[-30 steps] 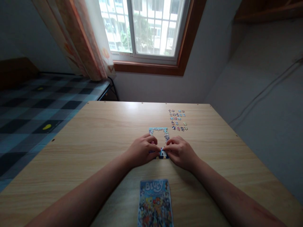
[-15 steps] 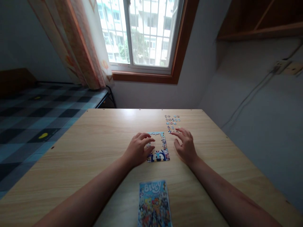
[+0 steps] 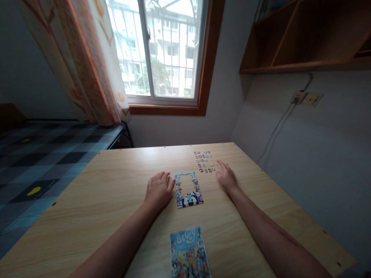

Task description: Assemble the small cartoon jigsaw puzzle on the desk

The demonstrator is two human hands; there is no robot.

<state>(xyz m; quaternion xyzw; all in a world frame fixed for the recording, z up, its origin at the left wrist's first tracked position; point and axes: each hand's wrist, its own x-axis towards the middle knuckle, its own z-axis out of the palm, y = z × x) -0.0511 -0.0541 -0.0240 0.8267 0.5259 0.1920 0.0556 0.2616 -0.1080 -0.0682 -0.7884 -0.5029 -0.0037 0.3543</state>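
A partly assembled jigsaw puzzle (image 3: 189, 200) lies flat on the wooden table, its border joined around a bare, table-coloured middle and a blue dog's face along its near edge. My left hand (image 3: 159, 190) rests palm down just left of the puzzle, fingers extended and holding nothing. Beyond the puzzle, slightly to the right, several loose puzzle pieces (image 3: 202, 156) are spread in rough rows. My right hand (image 3: 226, 177) lies on the table to the right of those pieces, fingers stretched forward, with nothing visible in it.
Nearest me is a colourful picture box or card (image 3: 189, 253) marked "Bluey", cut off by the bottom of the view. The table (image 3: 127, 170) ends before a wall with a window (image 3: 171, 50). A checked bed (image 3: 58, 154) stands left; a shelf (image 3: 301, 42) hangs right.
My left hand has drawn back left off the puzzle and flattened. My right hand has shifted right, away from the loose pieces. The camera view has tilted and turned slightly.
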